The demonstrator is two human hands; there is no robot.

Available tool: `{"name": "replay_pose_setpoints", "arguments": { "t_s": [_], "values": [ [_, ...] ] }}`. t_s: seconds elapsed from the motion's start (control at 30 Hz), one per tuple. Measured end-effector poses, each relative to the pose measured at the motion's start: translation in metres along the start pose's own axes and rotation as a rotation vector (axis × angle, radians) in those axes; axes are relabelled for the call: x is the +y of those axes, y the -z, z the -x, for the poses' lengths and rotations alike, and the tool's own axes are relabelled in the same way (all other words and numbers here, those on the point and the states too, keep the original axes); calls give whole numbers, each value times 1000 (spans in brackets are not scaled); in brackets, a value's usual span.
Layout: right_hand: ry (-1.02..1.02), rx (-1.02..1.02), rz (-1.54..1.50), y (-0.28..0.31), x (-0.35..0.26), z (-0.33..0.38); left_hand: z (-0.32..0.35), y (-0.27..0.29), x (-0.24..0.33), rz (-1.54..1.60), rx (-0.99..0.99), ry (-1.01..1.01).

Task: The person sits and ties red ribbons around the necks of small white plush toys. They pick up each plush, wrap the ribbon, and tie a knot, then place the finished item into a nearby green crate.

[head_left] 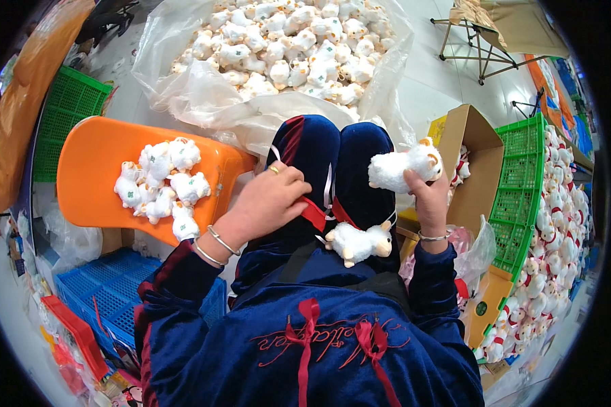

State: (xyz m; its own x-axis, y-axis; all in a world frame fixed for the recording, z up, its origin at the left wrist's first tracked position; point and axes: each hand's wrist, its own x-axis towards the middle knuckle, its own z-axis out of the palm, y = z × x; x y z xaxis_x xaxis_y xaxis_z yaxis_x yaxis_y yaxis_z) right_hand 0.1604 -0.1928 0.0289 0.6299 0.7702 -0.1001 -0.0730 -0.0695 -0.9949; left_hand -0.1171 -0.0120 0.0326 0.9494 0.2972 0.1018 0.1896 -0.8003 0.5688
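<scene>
A white plush animal toy (pixel 394 171) with tan ears and feet is held up by my right hand (pixel 429 203), its thumb and fingers closed round one end. Over my lap, my left hand (pixel 268 203) has its fingers drawn together at a red ribbon (pixel 312 214), partly hidden under them. Thin white ribbon ends show above that hand and between my knees. Another white plush toy (pixel 360 243) lies on my lap, touching the ribbon's other stretch. Left of me, an orange stool (pixel 91 173) bears several more of the plush toys (pixel 161 178).
Ahead on the floor, a large clear plastic bag (pixel 176 91) holds a heap of white toys. At right stand a cardboard box (pixel 478 163), a green crate (pixel 519 197) and many toys with red ribbons (pixel 550 251). A blue crate (pixel 115 288) sits at lower left, a folding chair (pixel 502 34) far right.
</scene>
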Motion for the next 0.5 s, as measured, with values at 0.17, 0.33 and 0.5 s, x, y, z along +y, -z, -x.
{"name": "replay_pose_setpoints", "arguments": {
  "t_s": [0.17, 0.33, 0.5],
  "values": [
    [117, -75, 18, -17, -7, 6, -3, 3, 3, -32, -132, 33],
    [24, -197, -96, -29, -9, 11, -25, 44, -7, 513, 369, 383],
    [-29, -212, -40, -49, -6, 16, -57, 62, 27, 467, 666, 372]
  ]
}}
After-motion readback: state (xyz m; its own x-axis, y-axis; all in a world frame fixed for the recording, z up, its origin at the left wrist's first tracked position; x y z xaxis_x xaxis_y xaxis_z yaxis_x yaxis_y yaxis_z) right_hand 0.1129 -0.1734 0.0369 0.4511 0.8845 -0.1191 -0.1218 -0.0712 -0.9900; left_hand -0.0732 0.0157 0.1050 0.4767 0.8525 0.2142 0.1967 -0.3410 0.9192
